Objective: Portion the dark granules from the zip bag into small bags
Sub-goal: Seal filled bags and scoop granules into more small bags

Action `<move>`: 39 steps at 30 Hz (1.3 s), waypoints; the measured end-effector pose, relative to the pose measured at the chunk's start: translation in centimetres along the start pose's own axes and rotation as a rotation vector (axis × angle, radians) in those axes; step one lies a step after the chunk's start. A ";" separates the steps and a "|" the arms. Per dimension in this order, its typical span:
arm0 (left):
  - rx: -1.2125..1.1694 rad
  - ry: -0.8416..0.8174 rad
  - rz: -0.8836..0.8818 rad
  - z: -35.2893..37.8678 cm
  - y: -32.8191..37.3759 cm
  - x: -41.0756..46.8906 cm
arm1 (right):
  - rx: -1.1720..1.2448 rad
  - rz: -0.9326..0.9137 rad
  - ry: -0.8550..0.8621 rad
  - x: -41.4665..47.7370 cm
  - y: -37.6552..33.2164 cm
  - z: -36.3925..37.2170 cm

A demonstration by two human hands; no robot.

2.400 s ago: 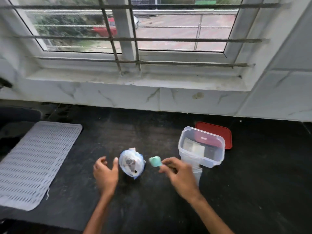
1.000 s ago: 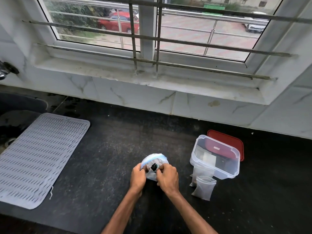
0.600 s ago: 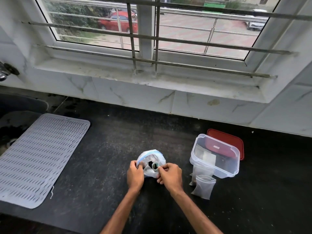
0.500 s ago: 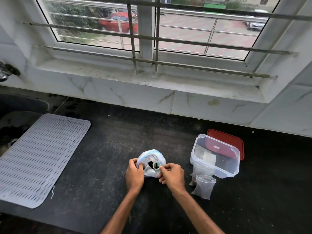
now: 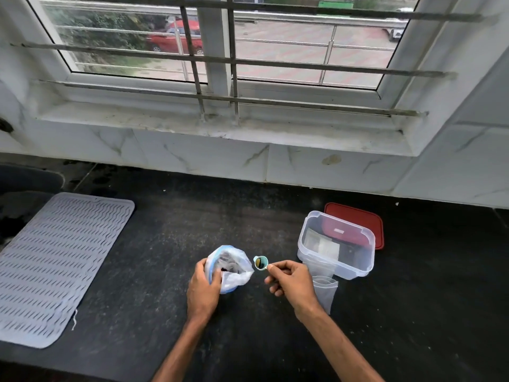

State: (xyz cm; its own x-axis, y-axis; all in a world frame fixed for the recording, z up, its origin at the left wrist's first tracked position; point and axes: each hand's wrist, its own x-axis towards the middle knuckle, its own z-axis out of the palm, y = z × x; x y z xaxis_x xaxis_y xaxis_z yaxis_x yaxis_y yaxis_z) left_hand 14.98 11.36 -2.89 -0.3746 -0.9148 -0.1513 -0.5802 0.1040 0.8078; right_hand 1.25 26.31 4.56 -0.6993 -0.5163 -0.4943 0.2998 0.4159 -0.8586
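The zip bag [image 5: 234, 267] stands open on the black counter [image 5: 165, 244], with dark granules showing inside its mouth. My left hand [image 5: 203, 288] grips the bag's left side. My right hand [image 5: 289, 279] pinches the handle of a small teal scoop [image 5: 260, 262], which holds dark granules and hovers just right of the bag's mouth. Small clear bags [image 5: 325, 290] lie to the right of my right hand, partly hidden behind it.
A clear plastic box [image 5: 337, 245] stands at the right with its red lid [image 5: 366, 219] flat behind it. A grey ribbed mat [image 5: 55, 260] covers the counter's left side. A marble sill and barred window run along the back.
The scoop was inside the bag's mouth half a second ago. My right hand has lifted it out to the right, loaded with granules. My left hand keeps its hold on the bag.
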 end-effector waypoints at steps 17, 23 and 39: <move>-0.081 0.199 0.339 1.5 5.6 -2.9 | 0.129 -0.004 0.041 -1.9 -0.5 -7.3; 0.183 -0.417 0.579 7.7 8.9 -8.2 | 0.106 -0.024 0.122 -1.8 0.4 -12.2; 0.036 -0.334 0.593 11.3 8.6 -9.7 | -0.429 -0.260 0.187 -1.1 3.8 -15.0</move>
State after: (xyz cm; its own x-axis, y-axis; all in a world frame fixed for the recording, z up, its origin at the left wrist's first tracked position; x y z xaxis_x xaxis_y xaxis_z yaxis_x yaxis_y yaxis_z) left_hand 5.49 25.50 -0.94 -0.8364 -0.5303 0.1387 -0.2298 0.5690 0.7896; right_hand -6.59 39.69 3.87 -0.8304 -0.5177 -0.2061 -0.1642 0.5807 -0.7974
